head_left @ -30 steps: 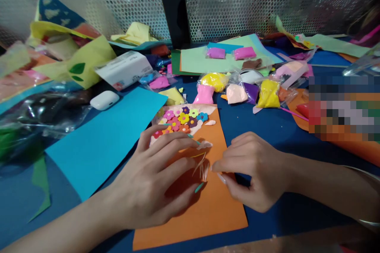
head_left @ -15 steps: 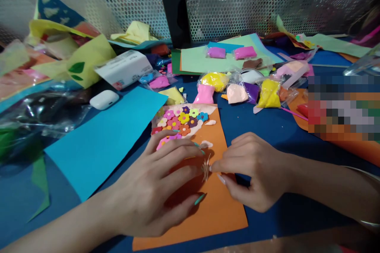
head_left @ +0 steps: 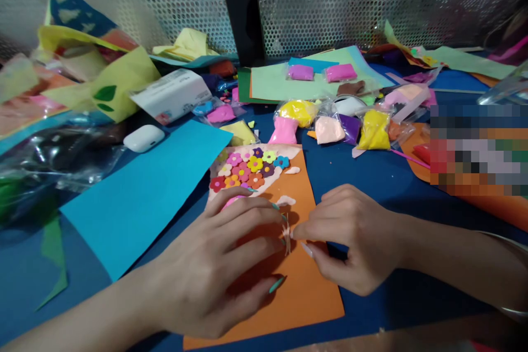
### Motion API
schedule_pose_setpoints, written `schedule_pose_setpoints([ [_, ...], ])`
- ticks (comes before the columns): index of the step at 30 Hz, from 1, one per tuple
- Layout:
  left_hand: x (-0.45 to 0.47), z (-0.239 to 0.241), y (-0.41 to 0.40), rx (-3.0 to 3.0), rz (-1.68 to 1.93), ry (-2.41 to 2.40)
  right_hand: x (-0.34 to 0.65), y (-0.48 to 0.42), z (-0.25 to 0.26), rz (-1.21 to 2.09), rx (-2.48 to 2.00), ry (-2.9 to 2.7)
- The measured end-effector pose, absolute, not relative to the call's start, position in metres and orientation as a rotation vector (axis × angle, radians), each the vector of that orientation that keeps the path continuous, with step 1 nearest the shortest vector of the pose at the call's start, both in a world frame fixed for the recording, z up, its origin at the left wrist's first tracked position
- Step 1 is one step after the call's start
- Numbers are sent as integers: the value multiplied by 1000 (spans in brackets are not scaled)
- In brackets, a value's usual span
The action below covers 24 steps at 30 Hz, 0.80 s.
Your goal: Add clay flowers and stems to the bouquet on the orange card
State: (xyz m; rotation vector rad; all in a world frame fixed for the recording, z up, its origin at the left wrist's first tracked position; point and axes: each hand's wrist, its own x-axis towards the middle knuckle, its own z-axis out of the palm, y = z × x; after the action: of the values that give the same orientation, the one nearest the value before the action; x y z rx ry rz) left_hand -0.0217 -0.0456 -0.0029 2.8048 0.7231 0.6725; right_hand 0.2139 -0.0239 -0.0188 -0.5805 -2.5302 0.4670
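Note:
An orange paper sheet [head_left: 301, 291] lies in front of me, with a cluster of small coloured clay flowers [head_left: 249, 168] at its top. My left hand [head_left: 214, 269] rests on the sheet with curved fingers, its fingertips against a small bundle of thin pale strands [head_left: 286, 231]. My right hand [head_left: 350, 236] pinches the same bundle from the right, between thumb and forefinger. Two small pale clay pieces [head_left: 286, 199] sit on the sheet just above the bundle.
A blue paper sheet [head_left: 140, 192] lies to the left, with a white earbud case [head_left: 143, 138] above it. Several bags of coloured clay [head_left: 330, 126] sit behind the orange sheet. A dark phone [head_left: 244, 22] leans on the perforated wall. Loose paper is piled at the left.
The thin strands, spread apart a second ago, are now gathered into a tight bundle between both hands. My left hand has slid slightly down, uncovering more of the flowers.

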Motion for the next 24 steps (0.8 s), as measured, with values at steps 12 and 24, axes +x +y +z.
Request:
schedule_pose_setpoints([
  [12,-21,-1,-46,2815,618,681,213,-24,-20,475,-583,-2541],
  [24,-23,-4,-40,2957,693,787,212,-24,-21,368,-567,-2518],
])
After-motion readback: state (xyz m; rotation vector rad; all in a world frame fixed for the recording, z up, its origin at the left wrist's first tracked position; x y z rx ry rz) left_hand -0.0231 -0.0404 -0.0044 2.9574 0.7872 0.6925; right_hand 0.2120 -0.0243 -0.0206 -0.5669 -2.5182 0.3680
